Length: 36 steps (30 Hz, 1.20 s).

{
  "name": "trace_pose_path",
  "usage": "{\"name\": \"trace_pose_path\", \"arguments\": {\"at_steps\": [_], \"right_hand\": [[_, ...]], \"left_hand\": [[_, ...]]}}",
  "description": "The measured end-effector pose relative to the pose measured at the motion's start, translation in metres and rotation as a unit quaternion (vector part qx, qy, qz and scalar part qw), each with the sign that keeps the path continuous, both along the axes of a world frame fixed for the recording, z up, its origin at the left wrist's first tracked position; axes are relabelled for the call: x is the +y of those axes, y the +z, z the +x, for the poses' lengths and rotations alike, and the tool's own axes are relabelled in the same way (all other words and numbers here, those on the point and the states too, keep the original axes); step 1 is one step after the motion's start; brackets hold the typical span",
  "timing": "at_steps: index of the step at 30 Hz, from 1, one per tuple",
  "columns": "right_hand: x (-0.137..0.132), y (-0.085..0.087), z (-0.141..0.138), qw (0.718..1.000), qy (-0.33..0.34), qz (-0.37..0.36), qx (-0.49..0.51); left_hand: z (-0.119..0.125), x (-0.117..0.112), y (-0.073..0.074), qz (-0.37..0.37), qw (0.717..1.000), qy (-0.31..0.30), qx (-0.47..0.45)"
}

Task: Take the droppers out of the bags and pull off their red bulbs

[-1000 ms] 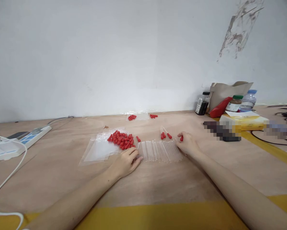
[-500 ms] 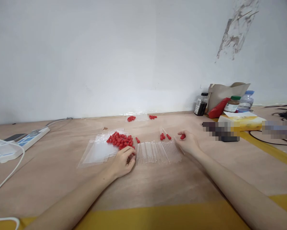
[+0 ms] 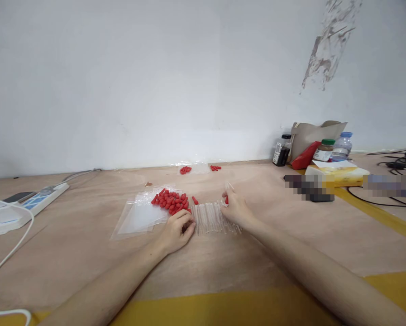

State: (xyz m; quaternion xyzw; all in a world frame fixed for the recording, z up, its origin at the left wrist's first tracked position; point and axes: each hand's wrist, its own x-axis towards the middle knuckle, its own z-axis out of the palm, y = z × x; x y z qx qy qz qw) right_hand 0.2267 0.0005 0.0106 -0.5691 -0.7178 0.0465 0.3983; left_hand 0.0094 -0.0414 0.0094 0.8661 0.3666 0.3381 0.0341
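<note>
A row of thin clear glass tubes (image 3: 207,217) lies side by side on the table. My left hand (image 3: 177,232) rests at the row's left end with its fingers curled; whatever may be between them is hidden. My right hand (image 3: 238,209) is over the right end of the row, fingers pinched at a red rubber dropper bulb (image 3: 226,199). Thin clear tips (image 3: 229,184) show just beyond its fingers. A heap of red bulbs (image 3: 170,200) sits on clear plastic bags (image 3: 135,222) beyond my left hand, and a single red bulb (image 3: 195,200) lies between heap and row.
Against the wall lie clear bags (image 3: 199,168) and two small groups of red bulbs (image 3: 185,170). A power strip (image 3: 50,203) with white cables is at the left. Bottles, a grey bag (image 3: 311,140), a red pouch (image 3: 304,156) and a yellow pack (image 3: 338,175) stand at the right.
My right hand has moved left, from beyond the row's right end to over it, covering the droppers that lay behind the row. My left hand has stayed nearly in place. The view has shifted slightly.
</note>
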Motion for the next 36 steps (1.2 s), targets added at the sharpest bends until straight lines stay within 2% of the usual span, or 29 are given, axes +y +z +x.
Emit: {"name": "trace_pose_path", "arguments": {"at_steps": [5,8,10,12,15,18,20,22,24,25,27,30,32,34,36], "right_hand": [[0.0,0.003,0.004,1.0,0.025,0.011,0.003],[-0.004,0.008,0.005,0.995,0.09,0.026,0.021],[-0.011,0.008,0.001,0.986,0.159,0.028,0.049],[-0.02,0.005,-0.006,0.967,0.24,0.002,0.083],[-0.034,0.001,-0.014,0.923,0.359,-0.063,0.125],[-0.045,0.001,-0.019,0.887,0.407,-0.109,0.188],[-0.05,0.003,-0.021,0.877,0.414,-0.125,0.207],[-0.048,0.006,-0.019,0.894,0.393,-0.114,0.18],[-0.038,0.009,-0.01,0.938,0.313,-0.08,0.124],[-0.03,0.01,-0.004,0.963,0.249,-0.057,0.092],[-0.008,0.014,0.014,0.992,0.066,-0.108,0.027],[0.027,0.015,0.044,0.989,-0.053,-0.137,0.015],[0.045,0.012,0.056,0.981,-0.113,-0.159,0.012],[0.056,0.007,0.061,0.971,-0.144,-0.19,0.013],[0.061,0.001,0.059,0.964,-0.155,-0.214,0.013]], "left_hand": [[-0.001,0.002,0.001,0.019,1.0,0.004,-0.006],[0.003,0.001,0.006,0.032,0.999,0.018,-0.032],[0.007,0.0,0.01,0.039,0.998,0.021,-0.049],[0.01,-0.001,0.012,0.045,0.998,0.009,-0.051],[0.012,-0.002,0.011,0.075,0.995,-0.058,-0.027],[0.012,-0.003,0.008,0.131,0.983,-0.124,-0.02],[0.012,-0.003,0.006,0.157,0.978,-0.136,-0.017],[0.009,-0.001,0.006,0.183,0.975,-0.123,-0.004],[0.003,0.006,0.012,0.205,0.976,-0.067,0.01],[-0.001,0.011,0.016,0.208,0.978,-0.019,0.017],[-0.012,0.026,0.03,0.185,0.977,0.1,0.039],[-0.026,0.052,0.054,0.097,0.964,0.234,0.086],[-0.031,0.068,0.065,0.018,0.947,0.301,0.109],[-0.031,0.081,0.067,-0.05,0.932,0.336,0.131],[-0.028,0.088,0.063,-0.083,0.926,0.338,0.148]]}}
